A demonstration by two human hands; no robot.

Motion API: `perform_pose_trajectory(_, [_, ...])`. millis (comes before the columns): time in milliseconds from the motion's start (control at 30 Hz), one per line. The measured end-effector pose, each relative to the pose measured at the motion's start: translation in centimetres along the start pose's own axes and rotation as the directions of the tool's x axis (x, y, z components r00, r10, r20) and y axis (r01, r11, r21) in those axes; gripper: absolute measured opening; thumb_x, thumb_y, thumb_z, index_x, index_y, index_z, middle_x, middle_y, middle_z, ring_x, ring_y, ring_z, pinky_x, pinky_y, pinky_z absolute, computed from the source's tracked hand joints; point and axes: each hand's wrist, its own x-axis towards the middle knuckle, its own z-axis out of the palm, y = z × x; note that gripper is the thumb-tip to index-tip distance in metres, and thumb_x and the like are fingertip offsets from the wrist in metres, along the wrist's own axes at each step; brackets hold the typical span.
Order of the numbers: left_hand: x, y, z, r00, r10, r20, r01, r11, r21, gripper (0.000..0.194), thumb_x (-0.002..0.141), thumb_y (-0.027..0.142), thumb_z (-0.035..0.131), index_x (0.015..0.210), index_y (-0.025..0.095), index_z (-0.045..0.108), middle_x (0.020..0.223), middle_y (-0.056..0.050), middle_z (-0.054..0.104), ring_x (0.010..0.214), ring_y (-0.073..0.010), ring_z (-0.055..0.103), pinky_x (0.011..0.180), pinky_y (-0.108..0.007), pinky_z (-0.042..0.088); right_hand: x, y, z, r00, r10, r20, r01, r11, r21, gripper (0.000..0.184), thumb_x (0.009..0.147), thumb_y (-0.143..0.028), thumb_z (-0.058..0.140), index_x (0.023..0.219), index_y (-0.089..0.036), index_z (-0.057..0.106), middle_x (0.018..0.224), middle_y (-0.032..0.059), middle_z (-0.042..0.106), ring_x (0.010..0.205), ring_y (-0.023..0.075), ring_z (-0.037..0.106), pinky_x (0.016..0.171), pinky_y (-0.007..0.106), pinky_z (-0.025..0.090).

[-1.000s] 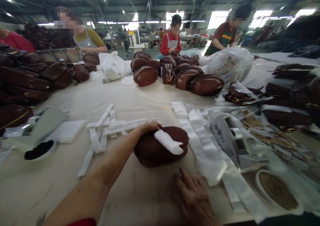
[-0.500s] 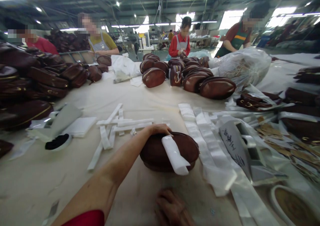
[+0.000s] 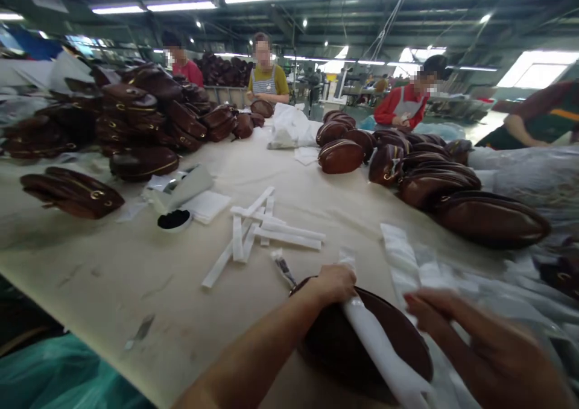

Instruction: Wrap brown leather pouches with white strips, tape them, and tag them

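A dark brown oval leather bag (image 3: 393, 312) lies in front of me, with a zip pull in a clear wrapper (image 3: 283, 267) at its upper left. Across the bag runs a white soft wrapping strip (image 3: 373, 339), its far end poking out past the bag's top edge. My left hand (image 3: 335, 283) is closed at that edge, its fingers gripping the strip against the bag. To the right of the bag, my right hand (image 3: 479, 330) is raised and smeared by motion; whether its fingers hold anything is unclear.
Narrow white strips (image 3: 289, 234) lie crossed beyond the bag. A tape dispenser (image 3: 183, 189) and a stack of white sheets (image 3: 210, 205) are farther left. Brown bags pile up at left (image 3: 140, 119) and right (image 3: 493, 216). Co-workers (image 3: 269, 80) stand across the table.
My view has swung right to left, shifting the scene rightward. My left hand has come onto the strip at the bag's edge. My right hand has risen from below the bag to its right.
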Motion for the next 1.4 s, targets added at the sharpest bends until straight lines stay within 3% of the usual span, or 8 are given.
perform_pose_trajectory(100, [0.0, -0.4, 0.9, 0.995, 0.025, -0.092, -0.026, 1.0, -0.004, 0.034, 0.08, 0.041, 0.056, 0.102, 0.016, 0.066, 0.106, -0.015, 0.065, 0.101, -0.0296, 0.06, 0.08, -0.037, 0.049, 8.2, 1.1, 5.6, 0.973, -0.025, 0.227, 0.027, 1.0, -0.007, 0.021, 0.086, -0.034, 0.049, 0.084, -0.021, 0.066, 0.074, 0.0018, 0.069, 0.064, 0.0143, 0.064, 0.061, 0.022, 0.049])
perform_pose_trajectory(200, [0.0, -0.8, 1.7, 0.981, 0.079, -0.175, -0.08, 0.997, 0.004, 0.034, 0.083, 0.037, 0.052, 0.105, 0.013, 0.063, 0.107, -0.017, 0.063, 0.106, -0.0298, 0.056, 0.086, -0.04, 0.046, 12.7, 2.1, 12.3, 0.86, 0.004, 0.511, 0.07, 0.99, -0.125, 0.024, 0.087, -0.023, 0.047, 0.101, -0.018, 0.065, 0.101, 0.0068, 0.068, 0.092, 0.0176, 0.063, 0.082, 0.027, 0.046])
perform_pose_trajectory(467, [-0.3, -1.3, 1.8, 0.955, 0.165, -0.246, -0.173, 0.985, -0.008, 0.035, 0.082, 0.038, 0.057, 0.103, 0.011, 0.062, 0.107, -0.016, 0.061, 0.102, -0.0301, 0.057, 0.081, -0.04, 0.047, 15.6, 3.7, 20.8, 0.768, 0.082, 0.636, 0.062, 0.978, -0.201, 0.031, 0.082, -0.016, 0.051, 0.111, -0.015, 0.061, 0.115, 0.0145, 0.062, 0.107, 0.025, 0.055, 0.089, 0.039, 0.039])
perform_pose_trajectory(633, [-0.3, -1.4, 1.2, 0.952, 0.169, -0.256, -0.178, 0.984, -0.01, 0.033, 0.083, 0.04, 0.057, 0.097, 0.01, 0.063, 0.096, -0.015, 0.064, 0.093, -0.0279, 0.06, 0.077, -0.037, 0.048, 15.7, 4.9, 20.2, 0.775, 0.098, 0.624, -0.03, 0.992, -0.119, 0.018, 0.079, -0.018, 0.052, 0.09, -0.013, 0.066, 0.096, 0.0109, 0.064, 0.091, 0.0212, 0.058, 0.082, 0.034, 0.041])
perform_pose_trajectory(833, [-1.1, -0.4, 1.2, 0.891, 0.219, -0.398, -0.206, 0.976, 0.074, 0.024, 0.085, 0.029, 0.055, 0.095, 0.008, 0.059, 0.094, -0.015, 0.061, 0.092, -0.0262, 0.058, 0.078, -0.037, 0.047, 12.5, 9.8, 13.1, 0.803, 0.165, 0.573, -0.258, 0.962, 0.085, 0.036, 0.078, -0.036, 0.055, 0.109, -0.018, 0.057, 0.087, 0.0021, 0.065, 0.076, 0.0159, 0.059, 0.072, 0.028, 0.046])
perform_pose_trajectory(967, [-1.7, 0.1, 1.2, 0.846, 0.303, -0.439, -0.238, 0.951, 0.198, 0.012, 0.087, 0.014, 0.047, 0.09, 0.009, 0.056, 0.09, -0.014, 0.06, 0.086, -0.0233, 0.057, 0.074, -0.035, 0.046, 8.3, 11.3, 9.2, 0.639, 0.17, 0.75, -0.572, 0.757, 0.316, 0.042, 0.069, -0.048, 0.064, 0.096, -0.016, 0.064, 0.08, 0.0027, 0.065, 0.075, 0.017, 0.058, 0.073, 0.029, 0.047])
perform_pose_trajectory(1100, [-1.7, 0.2, 0.9, 0.853, 0.3, -0.427, -0.224, 0.949, 0.221, 0.013, 0.087, 0.014, 0.045, 0.09, 0.009, 0.056, 0.091, -0.012, 0.06, 0.087, -0.0232, 0.056, 0.076, -0.036, 0.045, 5.5, 10.8, 8.9, 0.45, 0.123, 0.885, -0.733, 0.617, 0.287, 0.037, 0.067, -0.05, 0.066, 0.076, -0.013, 0.068, 0.074, 0.0024, 0.064, 0.071, 0.0162, 0.057, 0.069, 0.029, 0.046])
perform_pose_trajectory(1400, [-1.4, 0.1, 0.8, 0.936, 0.139, -0.323, -0.119, 0.99, 0.081, 0.027, 0.087, 0.038, 0.053, 0.097, 0.013, 0.057, 0.098, -0.011, 0.062, 0.095, -0.0266, 0.057, 0.084, -0.045, 0.044, 4.5, 10.8, 10.6, 0.408, 0.263, 0.874, -0.868, 0.41, 0.281, 0.031, 0.051, -0.04, 0.078, 0.063, -0.014, 0.065, 0.059, -0.0019, 0.062, 0.055, 0.0114, 0.053, 0.06, 0.026, 0.043])
